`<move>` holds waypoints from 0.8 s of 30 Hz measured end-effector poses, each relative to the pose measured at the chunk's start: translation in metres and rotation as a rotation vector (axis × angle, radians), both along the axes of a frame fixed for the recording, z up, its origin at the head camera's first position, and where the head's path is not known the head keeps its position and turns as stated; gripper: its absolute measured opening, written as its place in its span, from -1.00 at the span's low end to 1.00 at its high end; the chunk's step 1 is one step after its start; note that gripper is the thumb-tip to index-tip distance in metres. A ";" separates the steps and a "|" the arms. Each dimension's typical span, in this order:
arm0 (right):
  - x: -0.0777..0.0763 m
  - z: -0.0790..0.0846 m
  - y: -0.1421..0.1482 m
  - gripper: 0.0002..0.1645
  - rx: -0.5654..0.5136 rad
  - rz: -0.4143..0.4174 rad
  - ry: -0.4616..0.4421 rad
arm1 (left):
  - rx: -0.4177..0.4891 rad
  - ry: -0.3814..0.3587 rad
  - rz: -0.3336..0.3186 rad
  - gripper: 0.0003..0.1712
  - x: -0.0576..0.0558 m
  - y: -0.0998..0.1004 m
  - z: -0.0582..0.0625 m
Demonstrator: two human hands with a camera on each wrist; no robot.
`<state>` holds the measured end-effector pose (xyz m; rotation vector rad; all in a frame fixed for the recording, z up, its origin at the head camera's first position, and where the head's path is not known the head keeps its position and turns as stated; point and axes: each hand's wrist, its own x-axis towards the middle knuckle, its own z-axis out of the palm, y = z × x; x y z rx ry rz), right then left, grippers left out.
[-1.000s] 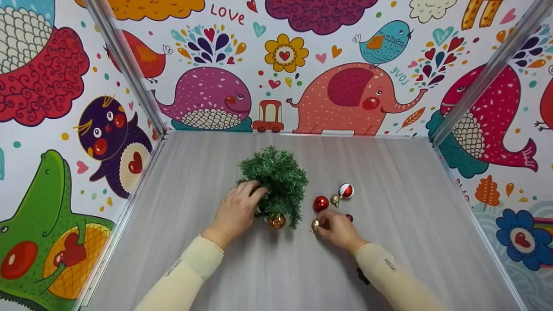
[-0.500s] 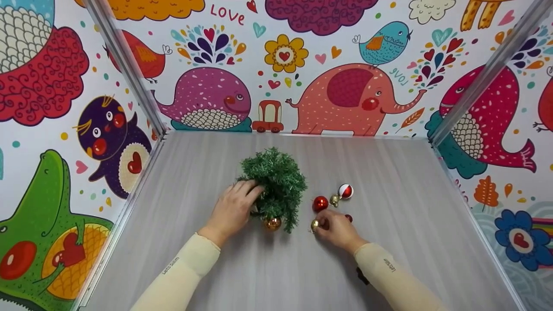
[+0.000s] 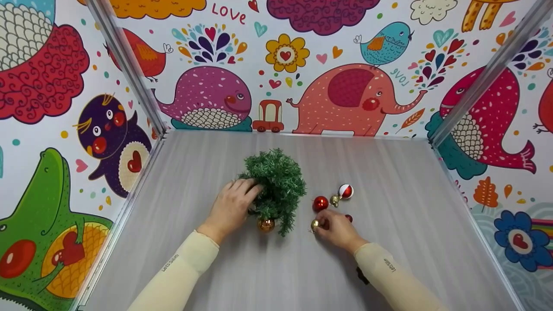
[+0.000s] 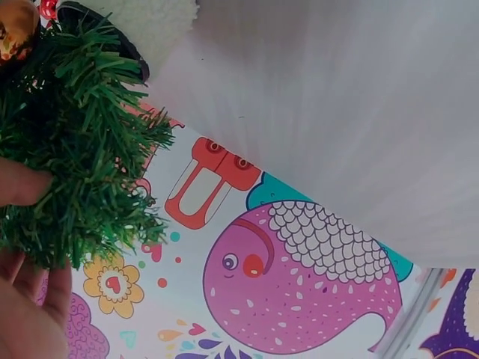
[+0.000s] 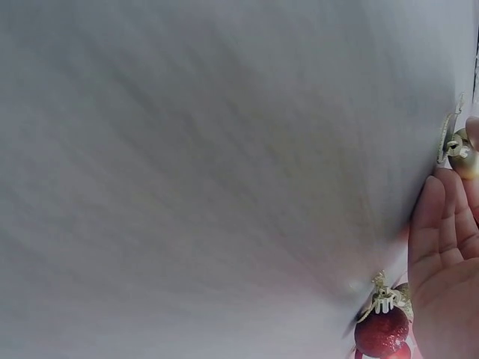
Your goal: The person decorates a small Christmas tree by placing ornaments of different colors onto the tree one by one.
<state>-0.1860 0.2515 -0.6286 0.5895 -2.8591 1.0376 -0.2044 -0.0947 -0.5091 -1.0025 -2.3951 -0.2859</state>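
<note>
A small green artificial Christmas tree (image 3: 281,177) stands near the middle of the table. My left hand (image 3: 231,207) grips it from the left; in the left wrist view, the thumb and fingers sit on either side of the green branches (image 4: 82,149). A copper-gold bauble (image 3: 265,225) hangs from the tree's near side. To the right, my right hand (image 3: 338,230) pinches a small gold bauble (image 3: 315,224) at the table surface. The right wrist view has that gold bauble (image 5: 462,153) with its cord loop, between thumb and fingers.
Beyond the right hand lie a shiny red bauble (image 3: 320,203), a small gold bauble (image 3: 335,200) and a red-and-white bauble (image 3: 346,191). A dark red bauble (image 3: 348,218) is partly hidden by that hand. Printed walls (image 3: 276,86) enclose the grey table (image 3: 207,160).
The tree has turned in my left hand, its copper-gold bauble swinging left and slightly nearer. My left hand has shifted a little left. The right hand stays in place with the gold bauble.
</note>
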 end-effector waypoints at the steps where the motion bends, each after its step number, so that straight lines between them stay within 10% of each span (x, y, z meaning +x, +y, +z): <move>1: 0.000 0.000 0.000 -0.76 -0.002 0.002 -0.002 | -0.003 0.002 0.001 -0.39 0.000 0.000 0.000; 24: 0.000 0.000 -0.001 -0.77 0.007 0.015 0.014 | -0.011 0.002 -0.026 -0.37 -0.004 -0.003 0.002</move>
